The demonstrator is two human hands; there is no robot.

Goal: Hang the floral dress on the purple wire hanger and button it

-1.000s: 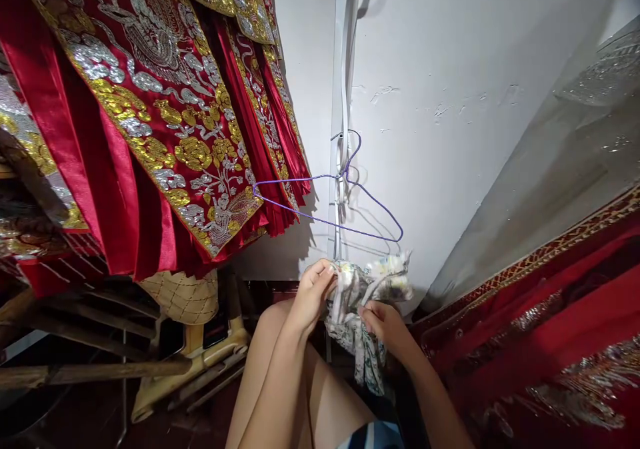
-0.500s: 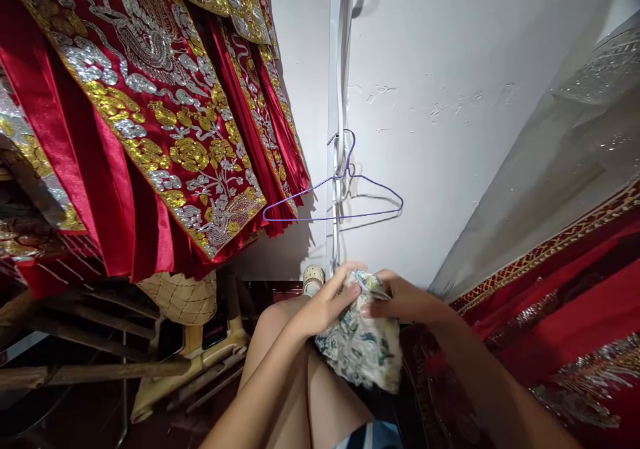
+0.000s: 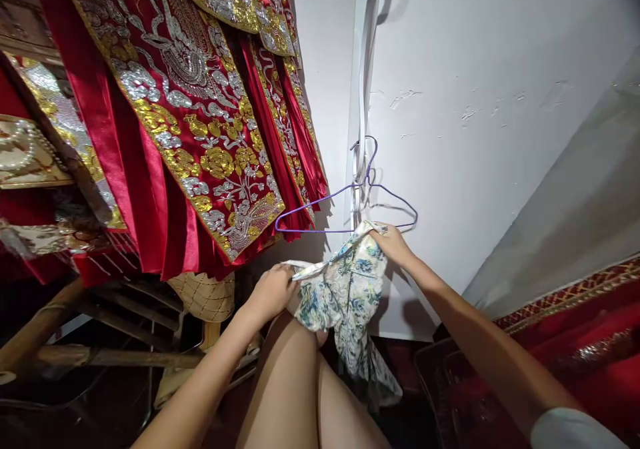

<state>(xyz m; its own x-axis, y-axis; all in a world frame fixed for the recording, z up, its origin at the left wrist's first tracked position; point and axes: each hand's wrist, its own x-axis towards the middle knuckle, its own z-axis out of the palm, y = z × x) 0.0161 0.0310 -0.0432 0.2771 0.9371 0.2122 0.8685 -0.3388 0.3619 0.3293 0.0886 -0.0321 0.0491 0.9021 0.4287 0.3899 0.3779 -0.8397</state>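
Observation:
A white garment (image 3: 345, 289) with a blue and green floral print is stretched between my two hands, its lower part hanging loose over the knees. My left hand (image 3: 273, 292) grips one end of its top edge, fingers closed. At the other end of that edge, higher up, my right hand (image 3: 393, 242) pinches the cloth. Just behind the garment hangs a thin purple clothes hanger (image 3: 320, 230), hooked on a white vertical strip (image 3: 361, 102) at the wall. The garment overlaps the hanger's lower right bar; whether they touch I cannot tell.
Red costumes (image 3: 215, 136) with gold and silver embroidery hang at the left. Below them are wooden poles (image 3: 115, 356) and a tan quilted item (image 3: 207, 296). Red fabric (image 3: 590, 329) lies behind clear plastic at the right. A white wall (image 3: 450, 102) stands ahead.
The bunched garment has been opened out and raised toward the hanger. My hands have moved apart, the left one to the left and the right one upward. The view has shifted slightly left.

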